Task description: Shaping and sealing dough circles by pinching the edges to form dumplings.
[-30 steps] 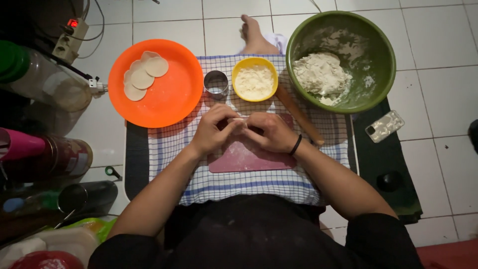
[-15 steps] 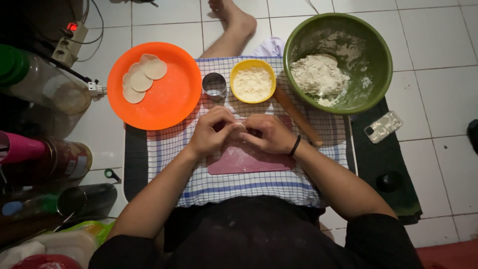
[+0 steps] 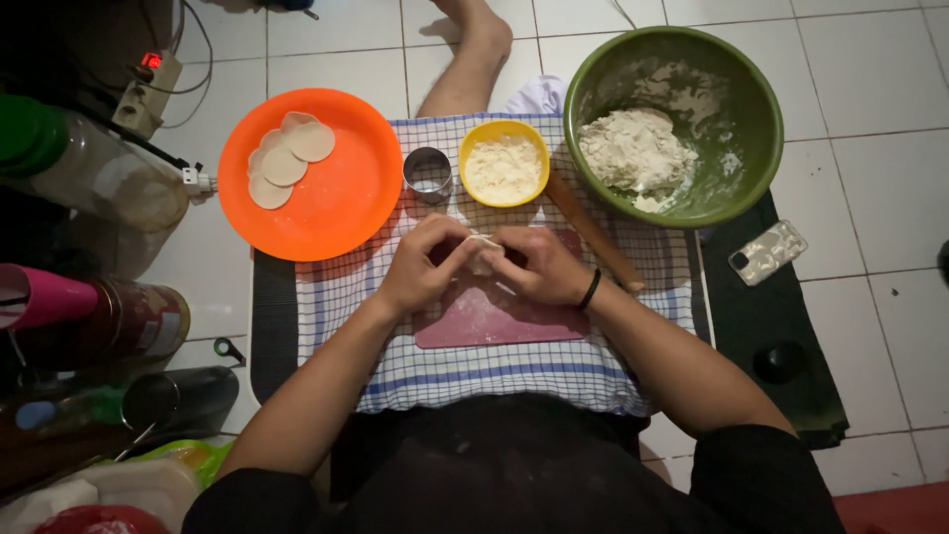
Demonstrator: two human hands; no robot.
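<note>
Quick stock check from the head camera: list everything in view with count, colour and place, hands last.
dough piece: 1, pale, pinched between both hands
cutting board: 1, pink, under the hands
checked cloth: 1, blue and white, on the floor mat
orange plate: 1, left of the cloth
dough rounds: 3, pale, on the plate's far left side
ring cutter: 1, metal, between plate and yellow bowl
yellow bowl: 1, holds flour
green bowl: 1, far right, holds a dough lump
rolling pin: 1, wooden, beside the right hand
phone: 1, pale, right on the mat
jars and bottles: several, left edge
left hand: 1
right hand: 1, black wristband
</note>
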